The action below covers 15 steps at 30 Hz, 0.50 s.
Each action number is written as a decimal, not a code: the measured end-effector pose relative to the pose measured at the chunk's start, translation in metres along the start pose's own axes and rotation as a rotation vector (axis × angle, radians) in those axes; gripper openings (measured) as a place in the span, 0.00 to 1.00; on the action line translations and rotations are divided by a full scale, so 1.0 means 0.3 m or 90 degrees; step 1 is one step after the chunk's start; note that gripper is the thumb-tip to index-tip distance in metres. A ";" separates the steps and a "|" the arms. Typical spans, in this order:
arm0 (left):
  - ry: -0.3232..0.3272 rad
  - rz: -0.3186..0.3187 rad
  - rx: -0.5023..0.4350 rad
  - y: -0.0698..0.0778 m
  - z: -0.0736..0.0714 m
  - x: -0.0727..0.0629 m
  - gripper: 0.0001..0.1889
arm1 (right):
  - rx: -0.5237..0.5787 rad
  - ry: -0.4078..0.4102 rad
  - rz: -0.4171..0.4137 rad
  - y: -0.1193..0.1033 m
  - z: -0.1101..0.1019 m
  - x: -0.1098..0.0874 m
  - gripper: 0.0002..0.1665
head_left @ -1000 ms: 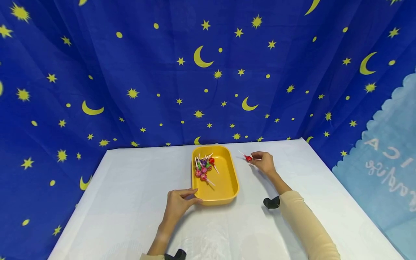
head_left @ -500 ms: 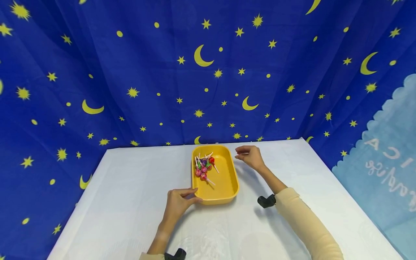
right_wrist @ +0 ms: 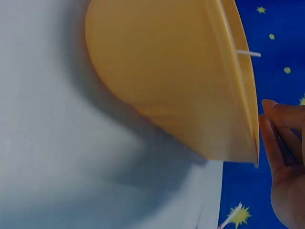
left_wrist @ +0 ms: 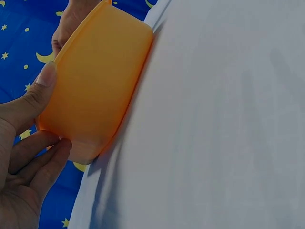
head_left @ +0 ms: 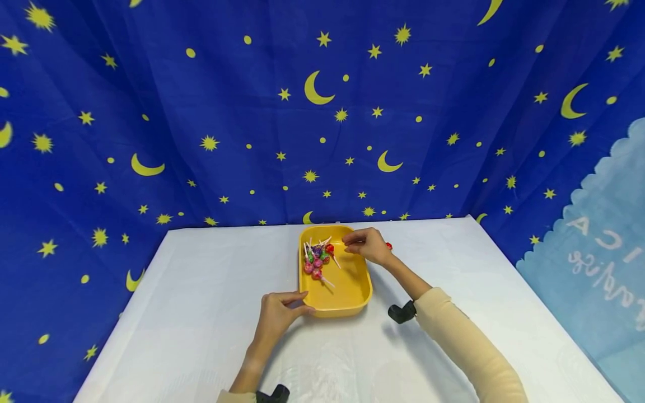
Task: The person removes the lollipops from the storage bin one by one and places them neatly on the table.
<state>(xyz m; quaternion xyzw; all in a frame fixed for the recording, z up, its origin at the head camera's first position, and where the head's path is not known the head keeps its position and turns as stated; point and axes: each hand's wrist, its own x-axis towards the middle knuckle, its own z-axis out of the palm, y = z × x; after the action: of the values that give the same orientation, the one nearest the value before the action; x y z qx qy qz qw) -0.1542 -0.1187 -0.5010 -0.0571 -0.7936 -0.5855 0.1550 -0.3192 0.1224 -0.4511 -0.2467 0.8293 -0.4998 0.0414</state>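
1. Two black mounts (head_left: 401,312) sit by the beige sleeves (head_left: 468,341), one at the bottom centre of the head view, the other right of lower centre
2. At lower centre, the left hand (head_left: 276,316) grips the near left corner of the yellow tray (head_left: 347,291) between thumb and fingers
3. The yellow tray rests on the white table (head_left: 221,291), just below the middle of the head view
4. Lollipops (head_left: 318,262) cluster in the tray's left half, their white sticks pointing several ways
5. Right of centre, the right hand (head_left: 370,246) is released, fingers loosely bent over the tray's right rim
6. A red lollipop (head_left: 389,245), mostly hidden behind that hand, lies right of the tray
7. A blue curtain (head_left: 227,101) with yellow stars and moons fills the upper frame; a light blue panel (head_left: 604,263) covers the right edge
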 end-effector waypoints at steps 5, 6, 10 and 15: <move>-0.002 -0.007 0.006 0.001 0.000 0.000 0.17 | -0.030 -0.061 -0.008 -0.018 0.029 0.011 0.13; -0.002 -0.008 0.007 0.000 0.000 0.000 0.17 | -0.043 -0.075 -0.019 -0.020 0.034 0.014 0.13; 0.001 0.003 0.008 -0.001 0.002 0.001 0.16 | -0.067 -0.131 -0.046 -0.026 0.057 0.023 0.14; 0.008 0.019 0.017 -0.003 0.003 0.002 0.16 | -0.075 -0.215 -0.080 -0.042 0.085 0.031 0.17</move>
<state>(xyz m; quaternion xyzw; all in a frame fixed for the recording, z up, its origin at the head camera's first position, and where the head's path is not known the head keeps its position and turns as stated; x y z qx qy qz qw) -0.1551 -0.1182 -0.5019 -0.0635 -0.7997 -0.5726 0.1694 -0.3146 0.0927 -0.4515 -0.3802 0.8215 -0.4032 0.1341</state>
